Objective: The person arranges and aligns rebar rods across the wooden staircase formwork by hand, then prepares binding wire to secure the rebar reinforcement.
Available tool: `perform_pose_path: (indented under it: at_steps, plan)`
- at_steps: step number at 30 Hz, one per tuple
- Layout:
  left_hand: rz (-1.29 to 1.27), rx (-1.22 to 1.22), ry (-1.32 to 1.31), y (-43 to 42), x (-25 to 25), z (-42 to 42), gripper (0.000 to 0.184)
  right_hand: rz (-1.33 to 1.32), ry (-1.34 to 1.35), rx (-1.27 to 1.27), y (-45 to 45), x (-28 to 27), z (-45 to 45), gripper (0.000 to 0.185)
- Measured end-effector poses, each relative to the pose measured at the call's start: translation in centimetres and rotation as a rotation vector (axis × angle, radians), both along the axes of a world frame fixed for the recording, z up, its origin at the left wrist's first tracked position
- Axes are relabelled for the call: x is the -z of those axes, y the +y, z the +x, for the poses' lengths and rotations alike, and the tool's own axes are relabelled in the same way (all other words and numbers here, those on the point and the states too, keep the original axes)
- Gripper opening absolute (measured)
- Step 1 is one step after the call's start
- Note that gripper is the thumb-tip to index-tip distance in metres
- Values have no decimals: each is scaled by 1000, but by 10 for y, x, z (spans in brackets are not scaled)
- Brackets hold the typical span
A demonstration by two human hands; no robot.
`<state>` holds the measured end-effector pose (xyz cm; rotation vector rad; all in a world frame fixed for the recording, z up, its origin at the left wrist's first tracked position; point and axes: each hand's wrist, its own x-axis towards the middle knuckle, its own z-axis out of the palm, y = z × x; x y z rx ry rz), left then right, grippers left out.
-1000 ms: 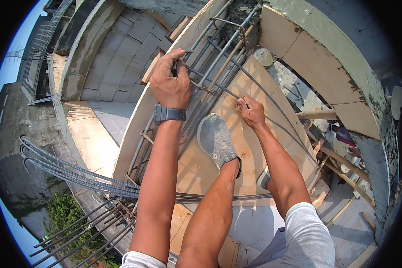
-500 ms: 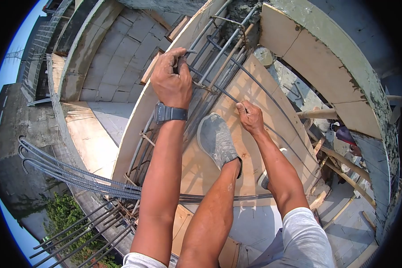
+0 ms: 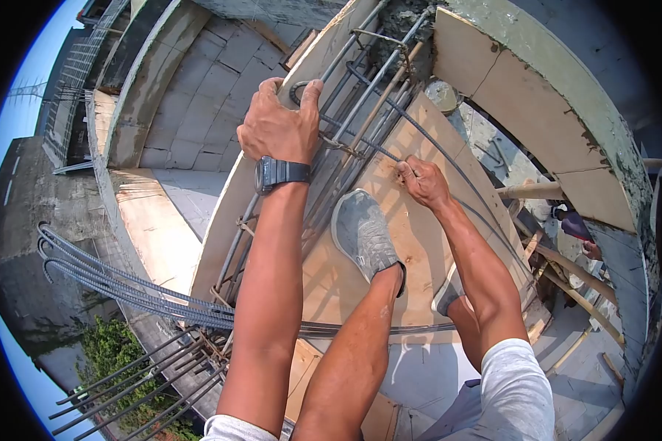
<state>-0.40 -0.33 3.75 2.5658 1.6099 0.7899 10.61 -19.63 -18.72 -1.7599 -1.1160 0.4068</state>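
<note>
Two hands, mine, on one bar.

Left hand [image 3: 281,121], watch [image 3: 281,173] on wrist: back upward, at the top of the board wall [image 3: 217,235]. My thumb stands apart from the forefinger, with a steel hook [image 3: 294,92] in the gap. The other fingertips are hidden; I cannot tell how firmly they close.

Right hand [image 3: 423,182]: fingers and thumb clamped on the held bar [image 3: 381,148], over the board floor [image 3: 412,257].

Held bar: one, thin, ribbed. It runs aslant through the steel cage [image 3: 382,79] from my left hand to my right, and appears to carry on beyond my right fist toward the floor's far edge. The hook looks to be its end.

Second bar, hooked: one [image 3: 439,147], beside the held one, its bend at the cage, its length over the floor; no hand on it.

Spare hooked bars: one bundle [image 3: 136,289], ends jutting past the board wall.

Condition, in my judgement: partway. Done: the cage lies along the wall; the second bar lies across it; the held bar reaches through. Not done: the held bar is not yet let go, and the bundle sits unspread. Unknown: whether any wire binds either bar at its crossing.

Also listed: one grey shoe [image 3: 362,229], mine, on the floor; one other person [image 3: 575,226], partly visible, at right.
</note>
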Motion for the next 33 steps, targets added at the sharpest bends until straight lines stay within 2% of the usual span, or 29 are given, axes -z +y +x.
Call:
perform_pose_path:
  at_steps: [5, 8, 11, 13, 16, 23, 26, 29, 33]
  plan:
    - [-110, 24, 107, 26, -16, -5, 71, -12, 56, -39, 2, -14, -1, 45]
    - [-263, 108, 72, 39, -22, -6, 67, -158, 6, -42, 1, -16, 3, 43]
    - [-365, 147, 5, 47, -19, -6, 61, -147, 108, -69, 0, -27, 3, 40]
    - [-381, 149, -26, 46, -20, -5, 57, -81, 79, 1, 2, -32, -8, 39]
    - [-441, 208, 26, 69, -17, -1, 60, -78, 79, 5, 0, -35, -10, 40]
    - [-592, 220, -74, 69, -13, 3, 56, -95, 33, 79, 4, -24, -23, 48]
    - [-469, 185, -25, 71, -4, 1, 63, -50, 12, 110, 6, -16, -25, 44]
    - [-457, 161, 27, 69, -6, 3, 69, -31, 52, 241, 7, -11, -37, 37]
    - [-399, 110, 117, 52, -19, 5, 78, 35, -101, 295, 10, -6, -43, 32]
